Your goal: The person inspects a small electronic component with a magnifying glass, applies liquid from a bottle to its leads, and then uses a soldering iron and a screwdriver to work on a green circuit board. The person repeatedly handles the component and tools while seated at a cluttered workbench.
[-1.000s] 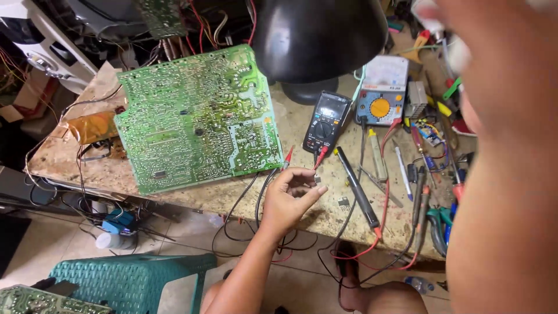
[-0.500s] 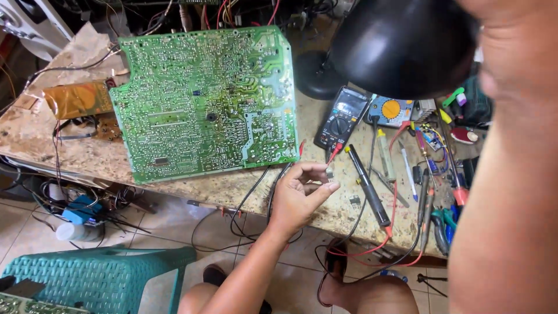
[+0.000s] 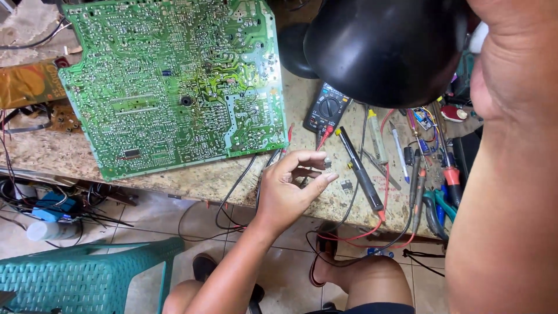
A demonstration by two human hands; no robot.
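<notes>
Where lamp shade [image 3: 386, 49] looms, multimeter [image 3: 327, 109] half-hidden.

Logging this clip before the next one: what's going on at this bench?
A person sits at a stone-topped bench. Their left hand is raised over its front edge, pinching a small dark component between the fingers. A large green circuit board lies solder side up to the left. A black multimeter with red and black probes, a black lamp and scattered hand tools lie to the right. The right hand is out of view.

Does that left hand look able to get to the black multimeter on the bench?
Probably yes: the left hand hovers just below the multimeter, with only red and black leads lying between; the lamp shade overhangs it slightly.
</notes>
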